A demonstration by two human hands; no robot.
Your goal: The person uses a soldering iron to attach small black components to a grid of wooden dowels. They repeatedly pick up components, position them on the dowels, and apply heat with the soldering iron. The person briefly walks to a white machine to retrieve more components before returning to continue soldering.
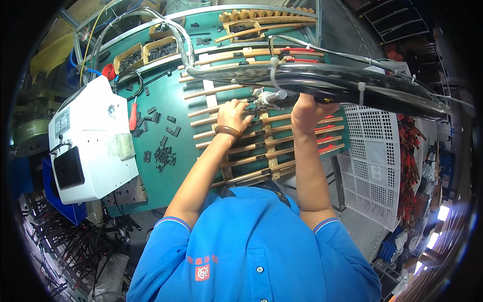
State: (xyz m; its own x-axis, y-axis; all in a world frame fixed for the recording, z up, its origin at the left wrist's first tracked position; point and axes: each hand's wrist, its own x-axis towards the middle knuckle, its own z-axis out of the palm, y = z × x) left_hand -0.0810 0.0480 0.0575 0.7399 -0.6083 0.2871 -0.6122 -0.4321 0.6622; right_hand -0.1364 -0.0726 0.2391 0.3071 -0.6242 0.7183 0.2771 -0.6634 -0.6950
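Note:
My left hand [233, 117] lies over the wooden rods [216, 134], fingers apart, beside a small black fitting [250, 110] on one rod. To its right, my right hand [307, 115] is closed around a black hose-fed hand tool, partly hidden behind a thick black hose bundle [342, 80]. A grey metal tool head [271, 97] sits between my hands, above the rods. The rods lie side by side across light wooden strips [271, 151]. Many carry black fittings near the middle, and several have red right-hand ends [326, 139].
The green table [188, 161] holds loose black fittings [164, 158], a red-handled screwdriver [133, 117] and a white machine [93, 141] at left. Boxes of black parts [161, 49] stand at the back. A white perforated crate [370, 166] stands at right.

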